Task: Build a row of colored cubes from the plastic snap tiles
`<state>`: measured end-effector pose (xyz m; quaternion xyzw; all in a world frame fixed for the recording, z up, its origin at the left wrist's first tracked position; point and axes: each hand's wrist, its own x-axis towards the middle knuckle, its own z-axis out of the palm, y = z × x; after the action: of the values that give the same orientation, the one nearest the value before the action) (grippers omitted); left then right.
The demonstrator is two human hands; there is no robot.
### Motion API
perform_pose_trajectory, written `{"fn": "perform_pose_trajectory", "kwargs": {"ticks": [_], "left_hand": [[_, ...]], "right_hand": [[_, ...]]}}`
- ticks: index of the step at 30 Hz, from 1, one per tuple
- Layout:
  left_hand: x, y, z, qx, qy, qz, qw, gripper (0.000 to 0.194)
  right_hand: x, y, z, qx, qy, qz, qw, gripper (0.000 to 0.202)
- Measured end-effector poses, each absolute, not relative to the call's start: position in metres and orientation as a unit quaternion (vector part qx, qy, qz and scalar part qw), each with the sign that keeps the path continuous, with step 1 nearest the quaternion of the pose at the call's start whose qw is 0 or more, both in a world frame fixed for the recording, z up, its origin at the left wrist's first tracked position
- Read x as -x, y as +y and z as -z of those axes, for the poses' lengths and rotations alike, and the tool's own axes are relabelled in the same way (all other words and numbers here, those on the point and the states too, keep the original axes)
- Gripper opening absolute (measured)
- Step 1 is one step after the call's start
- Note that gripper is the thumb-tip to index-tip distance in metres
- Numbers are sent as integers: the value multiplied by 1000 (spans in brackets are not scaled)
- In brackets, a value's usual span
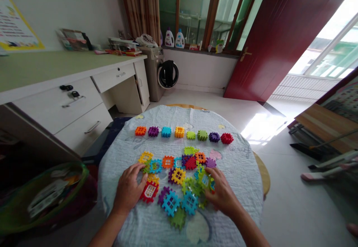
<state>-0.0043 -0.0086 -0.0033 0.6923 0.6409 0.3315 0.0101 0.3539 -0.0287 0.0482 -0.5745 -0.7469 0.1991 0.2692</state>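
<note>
Loose plastic interlocking building blocks lie in a pile on the cloth. My left hand (129, 187) is at the pile's left edge, thumb and fingers apart, close to a yellow block (145, 157) and a red window block (149, 191). My right hand (220, 193) is at the pile's right side, its thumb and fingers around a tilted green window block (205, 180). Between the hands lie a yellow window block (178, 176), a blue window block (171, 203), another blue window block (190, 202) and a red block (191, 163). The right fingertips are partly hidden.
A row of assembled cubes, including an orange cube (140, 131) and a red cube (226, 138), stands beyond the pile. A light blue cloth (117, 168) covers the round table. Left are a white desk (75, 109) and a basket (84, 172); a stool (263, 172) is at right.
</note>
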Motion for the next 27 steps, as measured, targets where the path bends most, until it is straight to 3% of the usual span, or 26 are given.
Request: {"fn": "perform_pose_trajectory", "kwargs": {"ticks": [7,12,19,27], "left_hand": [[5,-8,4,-693,638,-336,7,28],[6,-7,6,-697,637,-329,12,28],[7,-7,7,-697,638,-328,7,29],[8,-7,6,-699,635,-329,3,29]], "right_hand": [[-397,-21,-63,621,-702,-204,281,52],[-390,-34,-63,615,-713,-227,251,50],[-393,-51,-59,647,-669,-236,280,45],[-416,-15,-35,689,-659,-119,279,46]]}}
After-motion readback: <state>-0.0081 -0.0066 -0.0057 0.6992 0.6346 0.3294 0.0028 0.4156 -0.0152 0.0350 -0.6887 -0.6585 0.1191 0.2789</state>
